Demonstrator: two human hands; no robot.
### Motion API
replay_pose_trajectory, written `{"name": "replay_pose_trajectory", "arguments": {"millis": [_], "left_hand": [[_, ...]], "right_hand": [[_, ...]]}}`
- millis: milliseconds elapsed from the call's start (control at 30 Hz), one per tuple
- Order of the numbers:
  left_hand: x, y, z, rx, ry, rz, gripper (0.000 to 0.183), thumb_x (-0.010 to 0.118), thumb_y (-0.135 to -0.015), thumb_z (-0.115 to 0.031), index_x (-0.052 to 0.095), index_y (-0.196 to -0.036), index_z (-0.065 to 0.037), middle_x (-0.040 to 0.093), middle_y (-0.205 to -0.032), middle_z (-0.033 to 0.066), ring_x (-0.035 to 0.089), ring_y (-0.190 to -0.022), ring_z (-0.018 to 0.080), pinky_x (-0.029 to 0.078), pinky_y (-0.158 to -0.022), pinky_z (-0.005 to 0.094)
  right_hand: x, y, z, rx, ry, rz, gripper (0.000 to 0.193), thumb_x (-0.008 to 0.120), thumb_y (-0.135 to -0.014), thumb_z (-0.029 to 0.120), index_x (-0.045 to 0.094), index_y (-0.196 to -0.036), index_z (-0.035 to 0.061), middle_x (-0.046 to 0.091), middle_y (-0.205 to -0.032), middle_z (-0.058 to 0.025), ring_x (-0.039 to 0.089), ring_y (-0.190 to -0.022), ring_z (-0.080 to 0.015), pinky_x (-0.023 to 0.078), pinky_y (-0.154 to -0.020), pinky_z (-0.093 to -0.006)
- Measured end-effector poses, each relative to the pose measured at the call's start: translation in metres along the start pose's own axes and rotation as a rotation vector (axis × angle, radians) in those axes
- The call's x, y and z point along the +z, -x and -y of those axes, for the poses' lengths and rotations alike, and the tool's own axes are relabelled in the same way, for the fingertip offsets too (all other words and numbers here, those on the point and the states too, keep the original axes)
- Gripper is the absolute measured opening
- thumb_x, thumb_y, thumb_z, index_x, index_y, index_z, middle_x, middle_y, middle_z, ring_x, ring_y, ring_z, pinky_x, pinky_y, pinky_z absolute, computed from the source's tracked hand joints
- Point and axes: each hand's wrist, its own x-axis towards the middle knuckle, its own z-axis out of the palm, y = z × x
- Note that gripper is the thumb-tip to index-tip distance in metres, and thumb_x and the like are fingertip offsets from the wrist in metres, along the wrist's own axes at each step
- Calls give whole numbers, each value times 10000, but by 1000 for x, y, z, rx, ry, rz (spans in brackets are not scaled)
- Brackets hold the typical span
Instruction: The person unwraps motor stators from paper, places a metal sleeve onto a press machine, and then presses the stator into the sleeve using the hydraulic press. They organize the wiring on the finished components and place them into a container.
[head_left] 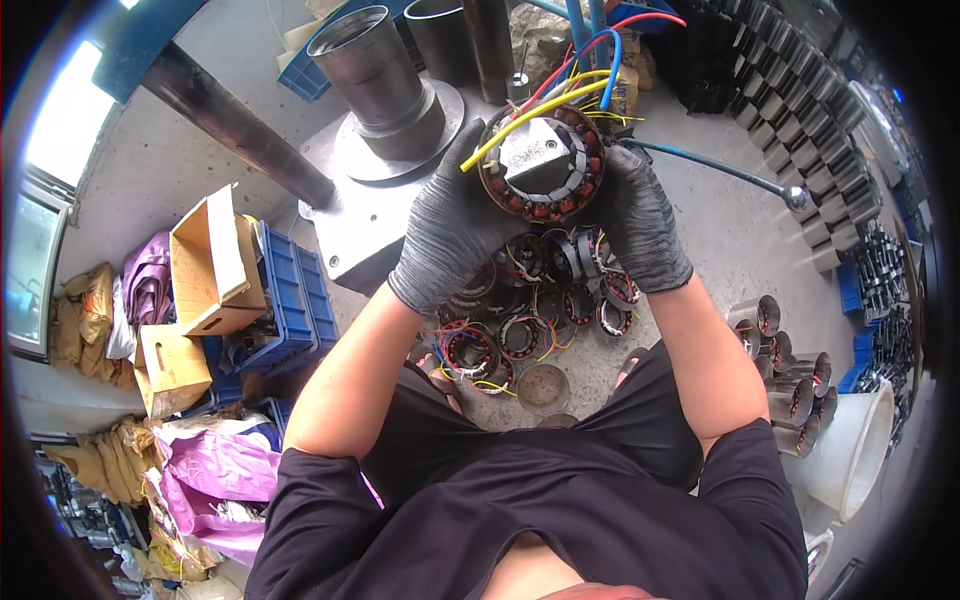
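Between my two gloved hands is a motor stator [543,208], a dark ring with red-brown windings inside and yellow, blue and red leads rising from its top. My left hand [450,225], in a dark grey knit glove, grips its left side. On the opposite side my right hand [645,220], gloved alike, closes against the ring; some of its fingers are hidden. Through the ring's opening shows a pale metal block [533,148]. To the left a steel cylinder [368,85] stands upright on a round flange [425,135], on the machine's metal table [360,235].
Several wound stators [520,337] lie on the floor below my hands. A lever with a ball knob [795,198] sticks out right. Metal sleeves [820,140] are stacked at the far right, above a white tub [865,450]. Blue crates [290,300] and cardboard boxes [215,260] stand left.
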Motion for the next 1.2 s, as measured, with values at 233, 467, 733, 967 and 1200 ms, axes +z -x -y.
{"name": "replay_pose_trajectory", "arguments": {"millis": [233, 467, 733, 967, 1200], "left_hand": [[-5, 2, -3, -1, 58, 37, 959, 849, -851, -295, 261, -1569, -52, 496, -1522, 124, 494, -1386, 241, 355, -1221, 384], [6, 6, -6, 259, -185, -140, 1116, 994, -640, -140, 351, -1551, -88, 603, -1410, 127, 627, -1257, 244, 547, -1047, 385], [-17, 12, -2, 91, -239, -39, 690, 755, -918, -159, 448, -1521, -21, 582, -1310, 208, 618, -1194, 293, 534, -974, 393], [-17, 0, 4, -117, 414, -71, 488, 598, -1048, -234, 511, -1481, -27, 616, -1217, 95, 582, -1116, 153, 494, -976, 303], [-14, 0, -1, -54, 375, -53, 284, 637, -1021, -92, 665, -1286, 8, 669, -1149, 78, 640, -1079, 139, 538, -916, 271]], "right_hand": [[8, 9, 9, -134, 416, 195, 846, 778, -819, 187, 407, -1561, 22, 582, -1428, -111, 542, -1314, -213, 426, -1152, -372], [31, 12, -4, -81, 115, 183, 866, 756, -821, 198, 340, -1577, 127, 525, -1468, -151, 538, -1350, -304, 460, -1147, -452], [13, 0, 2, -87, 18, 164, 748, 646, -815, 175, 416, -1511, 25, 602, -1402, -203, 598, -1298, -352, 532, -1081, -482], [12, 1, -9, -4, 68, 130, 714, 602, -810, 200, 455, -1485, 16, 640, -1332, -179, 624, -1245, -306, 504, -1100, -455], [25, 7, -11, 252, 60, 44, 633, 570, -977, 505, 568, -1389, 24, 724, -1157, -150, 720, -1032, -282, 589, -959, -442]]}}
